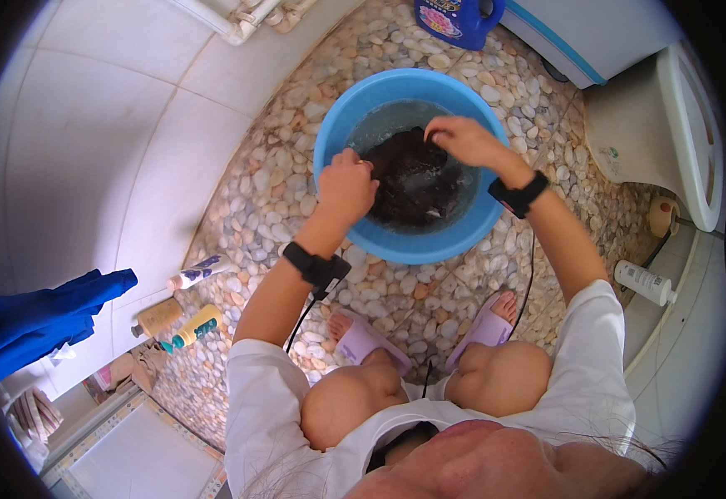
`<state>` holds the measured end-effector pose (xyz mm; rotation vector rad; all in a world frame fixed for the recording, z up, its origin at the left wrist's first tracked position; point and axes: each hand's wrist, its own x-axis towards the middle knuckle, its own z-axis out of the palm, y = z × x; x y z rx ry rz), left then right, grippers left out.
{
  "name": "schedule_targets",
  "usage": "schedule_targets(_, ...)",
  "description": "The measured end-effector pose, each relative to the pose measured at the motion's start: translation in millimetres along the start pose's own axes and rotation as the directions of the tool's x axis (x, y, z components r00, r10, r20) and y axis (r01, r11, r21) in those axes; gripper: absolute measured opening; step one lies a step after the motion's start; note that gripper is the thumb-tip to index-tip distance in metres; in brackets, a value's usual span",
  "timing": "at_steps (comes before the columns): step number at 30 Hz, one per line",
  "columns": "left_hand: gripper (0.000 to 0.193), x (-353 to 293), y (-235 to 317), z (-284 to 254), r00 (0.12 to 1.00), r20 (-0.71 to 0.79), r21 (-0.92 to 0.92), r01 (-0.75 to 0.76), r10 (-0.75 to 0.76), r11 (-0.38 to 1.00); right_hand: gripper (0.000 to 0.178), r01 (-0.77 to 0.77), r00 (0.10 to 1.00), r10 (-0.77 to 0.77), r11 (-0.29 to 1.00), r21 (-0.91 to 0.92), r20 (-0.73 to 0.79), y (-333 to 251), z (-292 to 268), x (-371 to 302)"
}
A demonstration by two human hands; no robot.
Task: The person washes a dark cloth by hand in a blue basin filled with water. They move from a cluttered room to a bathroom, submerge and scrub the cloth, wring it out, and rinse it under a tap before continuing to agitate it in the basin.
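A round blue basin [327, 133] stands on the floor in front of me, with water in it. Dark brown cloth [413, 179] lies bunched in the water, partly under the surface; which garment it is I cannot tell. At the basin's left side my left hand [348, 185] is closed on an edge of the cloth, its fingertips partly hidden. My right hand [463, 141] is over the far right part of the basin, its fingers curled and pinching the cloth's upper edge. Both wrists carry black straps with a small device and a cable.
A blue detergent jug [460, 21] stands beyond the basin. Several bottles, one of them yellow [197, 326], lie by the left wall; a white bottle [646, 283] lies at right near the toilet [642, 125]. Blue cloth [47, 320] hangs at left. Pebble-patterned floor [413, 287] surrounds the basin.
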<state>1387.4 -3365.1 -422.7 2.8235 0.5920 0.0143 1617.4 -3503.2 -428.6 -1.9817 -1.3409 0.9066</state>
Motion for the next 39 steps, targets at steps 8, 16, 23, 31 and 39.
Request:
schedule_targets(8, 0.037, 27.0, 15.3, 64.9, 0.765, 0.64, 0.099, 0.011, -0.072, 0.995, 0.023, -0.109, 0.904, 0.339, 0.77, -0.628, 0.259, 33.1, 80.4, 32.6)
schedule_targets(16, 0.04, 28.3, 12.0, 6.0, 1.0, -0.006, -0.43, -0.007, 0.004, 0.903, 0.007, 0.008, 0.974, 0.02, 0.992, -0.125, 0.227, -41.9, -7.7, 4.6)
schedule_targets(23, 0.034, 44.9, 35.6, -71.9, 0.999, 0.03, -0.687, 0.029, -0.011, 0.726, 0.035, 0.323, 0.939, -0.337, 0.934, -0.152, -0.074, -116.2, -56.9, -15.9)
schedule_targets(31, 0.023, 37.7, 40.9, -92.3, 0.955, -0.215, -0.947, -0.152, -0.203, 0.284, 0.051, 0.233, 0.965, -0.256, 0.938, 0.257, 0.058, -20.6, 24.6, -10.2)
schedule_targets(39, 0.03, 23.0, 25.7, -143.7, 0.818, -0.426, -0.858, -0.23, -0.386, 0.46, 0.026, 0.204, 0.966, -0.195, 0.978, 0.034, -0.17, -75.1, -48.2, -29.9)
